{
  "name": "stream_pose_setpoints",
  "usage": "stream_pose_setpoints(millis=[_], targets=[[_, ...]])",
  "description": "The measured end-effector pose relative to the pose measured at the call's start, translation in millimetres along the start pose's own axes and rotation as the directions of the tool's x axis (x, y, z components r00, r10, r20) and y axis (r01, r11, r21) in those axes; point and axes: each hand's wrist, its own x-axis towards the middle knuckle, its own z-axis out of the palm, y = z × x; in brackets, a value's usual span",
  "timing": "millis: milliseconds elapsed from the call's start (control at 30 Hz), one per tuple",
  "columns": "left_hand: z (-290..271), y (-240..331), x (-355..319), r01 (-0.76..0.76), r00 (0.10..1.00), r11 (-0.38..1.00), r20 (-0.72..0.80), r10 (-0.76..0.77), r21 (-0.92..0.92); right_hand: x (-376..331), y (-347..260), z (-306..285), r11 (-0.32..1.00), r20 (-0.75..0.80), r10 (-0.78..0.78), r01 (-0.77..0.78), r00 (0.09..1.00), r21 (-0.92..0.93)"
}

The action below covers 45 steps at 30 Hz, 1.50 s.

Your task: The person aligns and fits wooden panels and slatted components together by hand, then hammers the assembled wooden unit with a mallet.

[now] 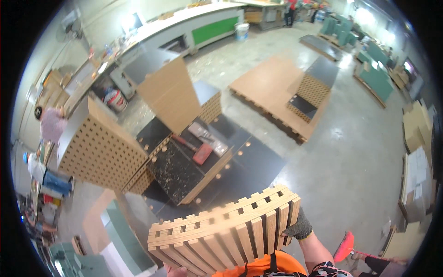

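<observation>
Close to my body I hold a stack of pale wooden slatted pieces (221,231), with square notches along the top and dark gaps between its slats. My right hand (300,226), in a dark grey glove, grips its right end. At the lower left end, the fingers of my left hand (176,271) are closed on the stack's bottom edge; most of that hand is cut off by the picture's edge. Beyond the stack, a red-headed mallet (202,153) and a long pale grey object (207,139) lie on a black-topped panel stack (177,173) strewn with wood shavings.
A tall pile of notched pieces (104,150) stands left of the panel stack, beside an upright brown board (170,94). Brown sheets (267,78) lie on a low pile farther off. A red broom (344,247) is at lower right. Two people work at left; another person's leg shows lower right.
</observation>
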Motion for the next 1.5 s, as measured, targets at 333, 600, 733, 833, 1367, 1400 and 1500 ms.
stream_pose_setpoints(millis=[333, 600, 733, 833, 1367, 1400, 1500], targets=[[86, -36, 9, 0.073, 0.94, 0.991, 0.339, -0.031, -0.113, -79, -85, -53, 0.993, -0.185, -0.12, 0.118, 0.975, -0.019], [229, -97, 32, 0.191, 0.885, 0.98, 0.42, -0.198, 0.06, -94, -148, -155, 0.974, -0.344, -0.18, 0.215, 0.922, 0.068], [331, -156, 41, 0.234, 0.847, 0.965, 0.463, -0.262, 0.118, -95, -173, -293, 0.976, -0.348, -0.183, 0.211, 0.919, 0.045], [400, -195, 42, 0.227, 0.854, 0.968, 0.458, -0.249, 0.104, -96, -220, -355, 0.993, -0.354, -0.084, 0.107, 0.931, 0.046], [626, -306, 230, 0.307, 0.89, 0.946, 0.322, -0.325, 0.104, 158, -388, -505, 0.999, -0.322, 0.037, -0.032, 0.946, 0.019], [636, -311, 250, 0.282, 0.899, 0.951, 0.31, -0.309, 0.129, 188, -399, -507, 0.999, -0.308, 0.038, -0.037, 0.951, 0.008], [670, -306, 298, 0.325, 0.897, 0.945, 0.305, -0.321, 0.037, 262, -426, -507, 0.998, -0.277, 0.066, -0.07, 0.959, -0.003]])
